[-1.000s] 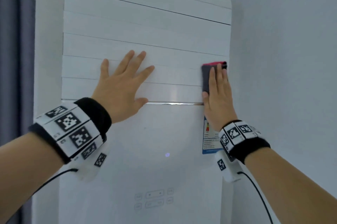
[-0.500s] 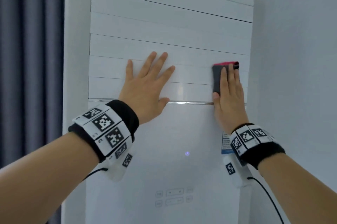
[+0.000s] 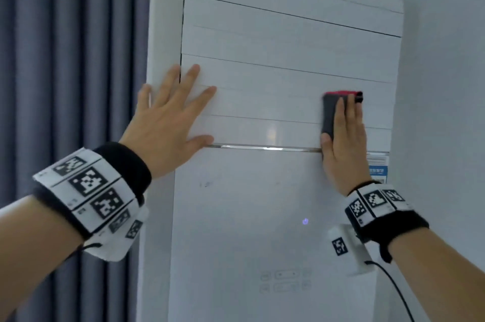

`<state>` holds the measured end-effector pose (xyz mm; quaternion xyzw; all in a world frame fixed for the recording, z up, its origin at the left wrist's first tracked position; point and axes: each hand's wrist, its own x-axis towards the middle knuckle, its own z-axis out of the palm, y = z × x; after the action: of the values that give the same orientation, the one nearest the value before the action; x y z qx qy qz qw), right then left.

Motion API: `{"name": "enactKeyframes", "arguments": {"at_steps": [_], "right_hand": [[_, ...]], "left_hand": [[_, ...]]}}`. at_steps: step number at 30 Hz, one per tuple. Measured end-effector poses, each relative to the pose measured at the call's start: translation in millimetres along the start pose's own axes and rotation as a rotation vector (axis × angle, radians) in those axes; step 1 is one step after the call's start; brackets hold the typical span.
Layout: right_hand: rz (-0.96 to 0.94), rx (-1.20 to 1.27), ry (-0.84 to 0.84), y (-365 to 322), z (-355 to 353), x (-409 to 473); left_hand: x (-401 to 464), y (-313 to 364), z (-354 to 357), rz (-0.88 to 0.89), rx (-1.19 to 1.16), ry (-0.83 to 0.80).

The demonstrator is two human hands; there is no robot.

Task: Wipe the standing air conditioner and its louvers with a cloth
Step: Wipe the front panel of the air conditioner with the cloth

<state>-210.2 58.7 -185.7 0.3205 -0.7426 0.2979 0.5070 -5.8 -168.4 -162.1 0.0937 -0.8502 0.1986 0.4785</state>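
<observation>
The fingers (image 3: pixel 346 112) of the right hand (image 3: pixel 343 148) lie straight and close together, flat on a dark grey cloth (image 3: pixel 329 117) with a red edge, pressing it against the lower louvers (image 3: pixel 262 101) near the right side of the white standing air conditioner (image 3: pixel 249 203). The cloth shows to the left of and above the fingers, its red edge just past the fingertips; the thumb touches its lower left corner by the silver trim strip (image 3: pixel 262 148). The left hand (image 3: pixel 168 127) rests flat with its fingers spread wide on the louvers' left end, holding nothing. A blue label (image 3: pixel 378 169) sits just right of the right hand. Grey curtains (image 3: pixel 65 59) hang left of the unit.
</observation>
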Motion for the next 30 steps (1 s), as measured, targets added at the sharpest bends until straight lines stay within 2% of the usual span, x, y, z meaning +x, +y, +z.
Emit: {"name": "enactKeyframes", "arguments": {"at_steps": [2, 8, 12, 15, 17, 19, 21, 24, 27, 30], "right_hand": [[0.04, 0.001, 0.032, -16.5, 4.4, 0.8], [-0.065, -0.005, 0.04, -86.4, 17.8, 9.7], [-0.159, -0.008, 0.002, -86.7, 18.3, 7.7], [-0.105, -0.029, 0.002, -62.9, 10.8, 6.8], [-0.027, -0.029, 0.024, -60.9, 10.6, 5.4], [-0.011, -0.03, 0.033, -74.7, 14.7, 4.0], [-0.08, -0.042, 0.014, -98.1, 21.2, 2.9], [-0.208, -0.056, -0.023, -143.9, 33.4, -1.2], [-0.284, -0.052, -0.031, -179.6, 43.3, -4.8], [-0.355, -0.074, -0.047, -181.0, 44.4, -5.0]], "left_hand": [[1.7, -5.8, -0.8, -0.018, -0.013, -0.014], [1.7, -5.1, 4.7, 0.023, -0.113, 0.017], [1.2, -7.8, 1.9, 0.043, -0.167, 0.04], [-0.8, -19.4, -1.1, 0.023, -0.458, 0.232], [-2.3, -36.5, -1.2, -0.099, -0.61, 0.348], [-3.5, -51.5, 1.1, -0.277, -0.732, 0.298], [-4.5, -58.2, 6.2, -0.354, -0.892, 0.2], [-7.0, -63.6, 13.8, -0.303, -1.074, 0.191], [-8.2, -66.7, 20.8, -0.249, -1.116, 0.203], [-8.5, -68.2, 22.2, -0.257, -1.156, 0.202]]}}
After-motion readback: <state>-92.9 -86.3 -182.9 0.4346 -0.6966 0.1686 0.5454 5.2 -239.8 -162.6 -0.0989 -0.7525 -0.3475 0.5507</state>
